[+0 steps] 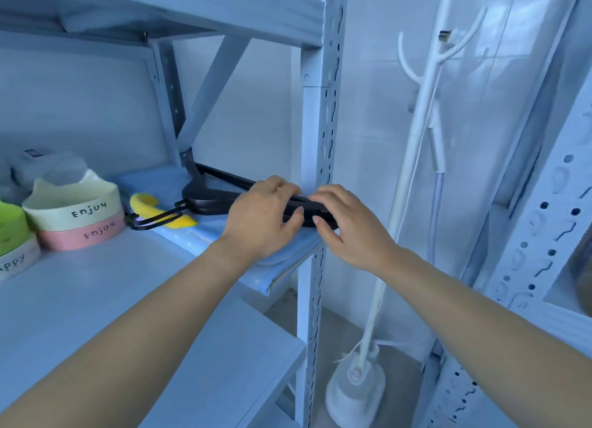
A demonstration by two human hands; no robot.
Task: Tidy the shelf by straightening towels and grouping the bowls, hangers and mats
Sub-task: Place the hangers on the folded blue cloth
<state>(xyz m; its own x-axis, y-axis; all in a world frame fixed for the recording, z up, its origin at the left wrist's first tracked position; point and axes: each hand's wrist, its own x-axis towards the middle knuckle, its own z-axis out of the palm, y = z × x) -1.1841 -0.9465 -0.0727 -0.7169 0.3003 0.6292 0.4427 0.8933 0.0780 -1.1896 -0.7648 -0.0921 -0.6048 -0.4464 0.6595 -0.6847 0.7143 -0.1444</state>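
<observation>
Head view: pale metal shelf unit, middle board (112,299) bare in front, front post (315,171) with slotted holes as landmark. Left hand (259,216) just left of post, fingers curled over a stack of black hangers (208,200), thumb under; right hand (346,225) in front of post, pinching the same stack's near end. Hangers lie flat on a folded blue towel (288,254) against post, hooks pointing left, away from post. Yellow cloth (150,203) under the hooks. Further left of post: cream bowl (73,209) stacked in pink bowl (83,235), both marked "Enjoy", then green bowl (11,225) at frame edge. Right of post: white coat stand (426,107), glossy tiled wall (368,107), second perforated rack (528,267).
</observation>
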